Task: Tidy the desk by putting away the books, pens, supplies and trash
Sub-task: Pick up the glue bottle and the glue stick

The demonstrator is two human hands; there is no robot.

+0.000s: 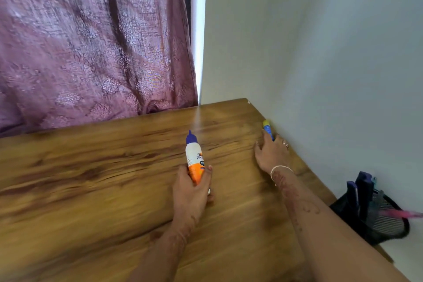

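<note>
The left hand is wrapped around the orange lower half of a glue bottle, thumb on one side and fingers on the other. The bottle is white above the grip and its blue pointed cap aims away from the person, over the middle of the wooden desk. The right hand lies further out along the desk's right edge, close against the white wall. Its fingers curl over the lower end of a blue glue stick, whose yellow cap sticks out beyond the fingertips, just beside the wall. Near the right forearm, a black mesh pen holder stands against the wall with dark pens and a pink pen in it. A purple patterned curtain hangs behind the desk.
</note>
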